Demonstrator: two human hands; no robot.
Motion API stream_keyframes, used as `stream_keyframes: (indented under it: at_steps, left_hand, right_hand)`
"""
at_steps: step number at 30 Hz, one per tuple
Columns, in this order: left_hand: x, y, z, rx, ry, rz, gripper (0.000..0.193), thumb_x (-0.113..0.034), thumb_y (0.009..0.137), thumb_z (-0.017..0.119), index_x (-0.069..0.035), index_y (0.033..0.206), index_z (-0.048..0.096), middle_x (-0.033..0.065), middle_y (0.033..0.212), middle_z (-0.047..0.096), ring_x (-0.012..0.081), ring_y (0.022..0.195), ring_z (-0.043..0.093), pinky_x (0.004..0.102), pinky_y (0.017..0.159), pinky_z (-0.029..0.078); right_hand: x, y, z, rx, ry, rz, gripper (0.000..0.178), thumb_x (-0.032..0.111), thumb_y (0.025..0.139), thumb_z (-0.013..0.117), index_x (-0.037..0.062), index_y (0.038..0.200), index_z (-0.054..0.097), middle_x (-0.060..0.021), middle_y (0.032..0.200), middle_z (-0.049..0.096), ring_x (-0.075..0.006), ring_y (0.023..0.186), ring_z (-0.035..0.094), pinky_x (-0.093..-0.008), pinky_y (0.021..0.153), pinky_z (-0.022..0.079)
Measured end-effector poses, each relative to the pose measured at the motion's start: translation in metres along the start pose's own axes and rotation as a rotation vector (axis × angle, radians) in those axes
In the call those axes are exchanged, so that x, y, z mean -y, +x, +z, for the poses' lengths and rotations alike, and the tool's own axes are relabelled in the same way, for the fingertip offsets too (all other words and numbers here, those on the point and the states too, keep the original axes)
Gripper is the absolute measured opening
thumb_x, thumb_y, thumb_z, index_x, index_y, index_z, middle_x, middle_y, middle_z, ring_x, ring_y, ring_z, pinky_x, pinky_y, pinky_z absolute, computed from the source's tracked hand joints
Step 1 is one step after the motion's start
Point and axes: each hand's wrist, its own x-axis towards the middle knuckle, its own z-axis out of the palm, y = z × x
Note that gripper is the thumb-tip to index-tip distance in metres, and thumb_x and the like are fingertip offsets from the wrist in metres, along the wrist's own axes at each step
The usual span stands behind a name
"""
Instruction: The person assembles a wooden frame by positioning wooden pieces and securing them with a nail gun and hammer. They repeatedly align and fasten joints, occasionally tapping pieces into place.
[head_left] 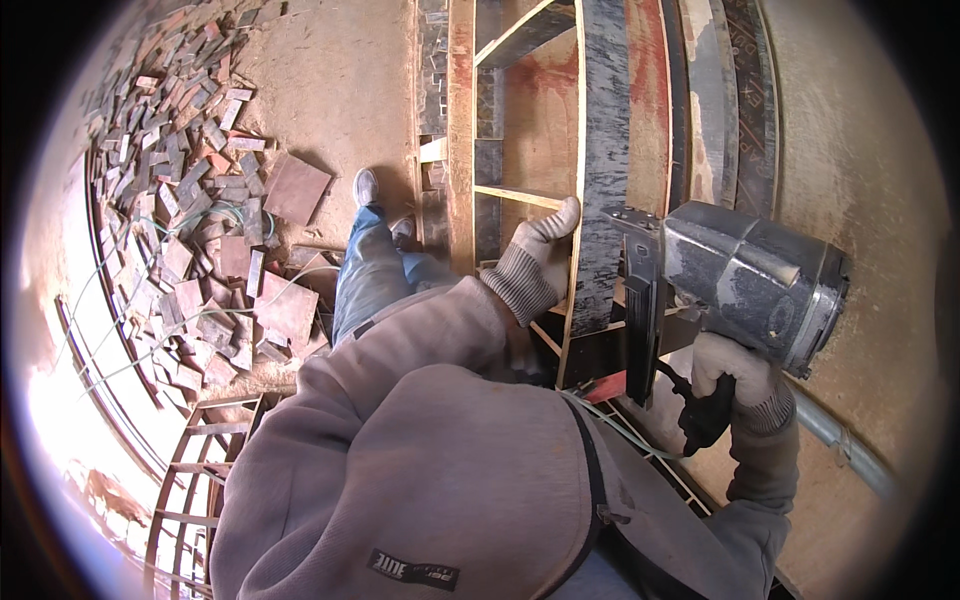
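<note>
My right hand (738,366), in a pale glove, is closed round the black handle of a pneumatic nail gun (750,275). The gun has a large, scuffed dark-grey body, and its black magazine stands beside a frame board. My left hand (548,245), also gloved, grips the edge of a wooden frame (604,130); part of its fingers is hidden behind the wood. The frame is built of long boards with dark, worn faces and pale edges, joined by short crosspieces. A thin green hose (625,432) runs toward the gun's handle.
A large heap of wood offcuts (200,215) covers the floor at the left. Slatted wooden frames (205,465) stand at the lower left. More long boards (707,100) lean at the right, near a grey metal pipe (850,450).
</note>
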Motion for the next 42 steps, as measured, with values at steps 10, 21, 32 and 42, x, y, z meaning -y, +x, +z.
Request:
stream_keyframes:
  at_steps: [10,21,32,42]
  left_hand:
    - [-0.003,-0.005,0.011,0.010,-0.097,-0.060,0.059,-0.039,0.094,0.069,0.000,0.137,0.056,0.0196,0.130,0.064,0.0364,0.121,0.061,0.0567,0.104,0.049]
    - [-0.002,-0.001,0.002,0.015,-0.058,-0.064,0.089,-0.066,0.090,0.063,0.001,0.147,0.046,0.0205,0.143,0.056,0.0385,0.132,0.052,0.0576,0.109,0.042]
    - [-0.002,0.000,-0.001,-0.155,-0.056,-0.064,0.109,-0.085,0.088,0.039,0.005,0.150,0.040,0.0229,0.145,0.053,0.0377,0.132,0.051,0.0538,0.113,0.039]
    - [-0.027,-0.019,0.021,-0.345,0.390,-0.035,0.061,-0.052,0.100,0.057,0.003,0.128,0.058,0.0193,0.126,0.065,0.0306,0.113,0.065,0.0438,0.096,0.053]
  right_hand:
    - [-0.044,0.006,-0.008,0.035,-0.043,-0.118,0.027,0.010,0.089,0.055,0.0036,0.063,0.054,-0.0072,0.061,0.056,-0.0183,0.053,0.056,-0.0276,0.051,0.042]
    - [-0.051,0.001,-0.015,-0.004,-0.464,-0.373,0.018,-0.008,0.067,0.072,0.0044,0.074,0.061,-0.0037,0.070,0.060,-0.0187,0.065,0.062,-0.0318,0.059,0.048]
    - [-0.025,0.002,-0.008,-0.077,0.093,0.089,0.029,0.006,0.091,0.051,0.0032,0.062,0.054,-0.0060,0.056,0.055,-0.0161,0.048,0.056,-0.0266,0.050,0.044]
    - [-0.006,-0.013,-0.034,-0.181,0.496,0.115,0.034,0.009,0.088,0.050,0.0081,0.055,0.040,-0.0086,0.052,0.048,-0.0218,0.045,0.049,-0.0316,0.050,0.041]
